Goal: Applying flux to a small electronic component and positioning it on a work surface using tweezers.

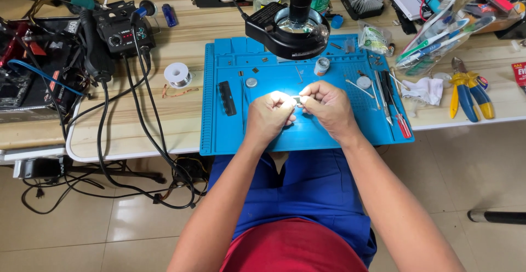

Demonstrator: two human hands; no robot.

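Both hands, left hand [269, 114] and right hand [327, 106], pinch a small part [296, 100].

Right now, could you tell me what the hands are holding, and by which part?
Both hands, left hand and right hand, pinch a small part by its ends; its kind cannot be told.

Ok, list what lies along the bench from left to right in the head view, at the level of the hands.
Black cables → solder spool → black bar-shaped part on the blue mat → left hand → right hand → screwdrivers → white cloth → yellow-handled pliers.
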